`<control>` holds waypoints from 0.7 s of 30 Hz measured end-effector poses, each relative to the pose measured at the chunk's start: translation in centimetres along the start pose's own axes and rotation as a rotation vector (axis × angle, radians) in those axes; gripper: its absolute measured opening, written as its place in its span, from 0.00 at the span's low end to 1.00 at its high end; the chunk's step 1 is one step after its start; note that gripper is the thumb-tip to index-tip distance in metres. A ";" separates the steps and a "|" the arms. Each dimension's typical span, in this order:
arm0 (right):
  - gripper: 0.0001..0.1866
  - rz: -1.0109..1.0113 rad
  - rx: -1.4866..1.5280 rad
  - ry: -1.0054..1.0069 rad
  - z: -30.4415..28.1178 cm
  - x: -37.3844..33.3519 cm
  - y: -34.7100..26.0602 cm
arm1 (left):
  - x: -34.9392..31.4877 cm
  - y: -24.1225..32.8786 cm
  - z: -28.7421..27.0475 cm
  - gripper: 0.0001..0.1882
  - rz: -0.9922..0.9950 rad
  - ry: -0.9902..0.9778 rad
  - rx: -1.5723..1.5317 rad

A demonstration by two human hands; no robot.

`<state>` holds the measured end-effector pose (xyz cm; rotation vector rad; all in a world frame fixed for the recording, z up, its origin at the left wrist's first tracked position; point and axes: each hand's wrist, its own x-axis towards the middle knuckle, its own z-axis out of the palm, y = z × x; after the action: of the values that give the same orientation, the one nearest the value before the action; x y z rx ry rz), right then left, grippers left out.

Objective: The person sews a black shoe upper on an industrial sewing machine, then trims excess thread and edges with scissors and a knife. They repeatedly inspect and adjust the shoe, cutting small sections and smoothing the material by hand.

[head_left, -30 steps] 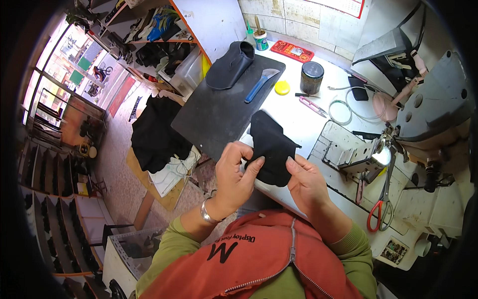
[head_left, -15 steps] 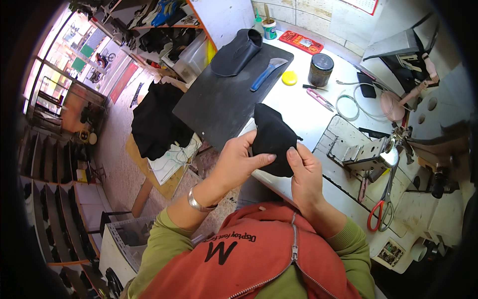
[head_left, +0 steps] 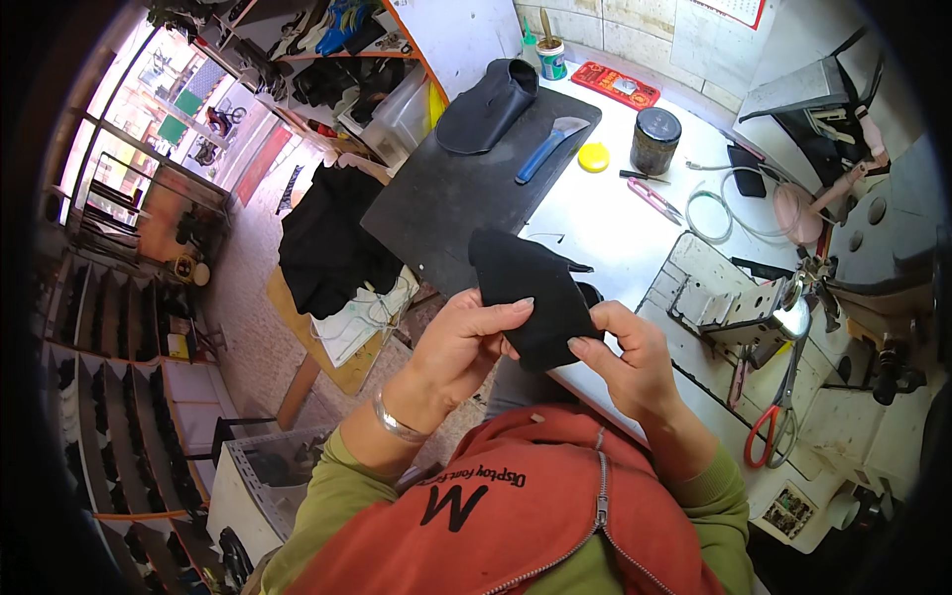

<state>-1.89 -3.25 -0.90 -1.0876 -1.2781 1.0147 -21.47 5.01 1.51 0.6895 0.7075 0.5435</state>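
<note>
Between my two hands is a black fabric piece [head_left: 531, 288], held up in front of the table's near edge. My left hand [head_left: 458, 337] pinches its left side, thumb on top and fingers underneath. On its lower right edge my right hand [head_left: 635, 352] is closed, thumb and forefinger gripping it. A narrow strip or flap sticks out from the piece's upper right side. Beyond it lies a dark cutting board [head_left: 436, 198] bearing a blue-handled knife [head_left: 543, 157] and a black leather shoe upper [head_left: 489, 107].
A sewing machine [head_left: 734, 307] stands on the right, with red-handled scissors [head_left: 773, 426] nearby. A dark jar [head_left: 655, 141], a yellow lid [head_left: 593, 158] and pink snips [head_left: 654, 200] sit on the white table. Black cloth [head_left: 332, 243] is heaped at left; shoe shelves [head_left: 109, 397] line the far left.
Both hands have turned the black fabric piece, so its upper end now tilts left and a flap shows on the right. My view has shifted slightly.
</note>
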 end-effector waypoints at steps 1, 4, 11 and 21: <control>0.05 -0.008 -0.007 -0.010 -0.1 0.1 -0.1 | -0.2 0.0 0.3 0.15 0.003 0.031 -0.064; 0.04 -0.056 -0.040 -0.028 -0.4 0.2 0.0 | -0.6 0.1 2.2 0.14 0.014 0.105 -0.215; 0.05 -0.012 0.086 -0.042 -0.5 0.3 0.6 | -0.4 -0.4 3.1 0.13 0.052 0.140 -0.275; 0.10 0.001 0.399 -0.170 -7.2 -1.4 1.4 | 0.1 0.4 3.8 0.15 0.825 0.371 0.542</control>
<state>5.24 -4.63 -2.51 -0.7071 -1.1423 1.3182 -18.72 3.89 3.89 1.4297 0.9182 1.2817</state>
